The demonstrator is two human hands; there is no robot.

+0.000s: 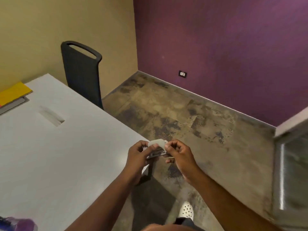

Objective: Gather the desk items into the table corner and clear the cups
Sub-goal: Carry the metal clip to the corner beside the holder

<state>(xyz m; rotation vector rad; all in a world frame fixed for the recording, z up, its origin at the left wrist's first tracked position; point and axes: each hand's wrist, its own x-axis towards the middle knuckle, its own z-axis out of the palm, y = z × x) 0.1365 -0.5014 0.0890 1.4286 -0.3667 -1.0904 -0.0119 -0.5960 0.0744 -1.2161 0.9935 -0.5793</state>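
I see a small grey-and-dark metal stapler [156, 148] held tilted (lid lifted) above the pale grey table's [66, 155] corner.

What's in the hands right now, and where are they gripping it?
A small stapler-like tool, grey with a metal underside. The left hand grips its left end, thumb on top; the right hand pinches its right end. It is off the table.

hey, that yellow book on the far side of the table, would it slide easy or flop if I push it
The yellow book lies flat atop a grey one, so it likely slides readily. Its straight edges suggest a fairly stiff cover. Lying flat, it should not tip or roll.
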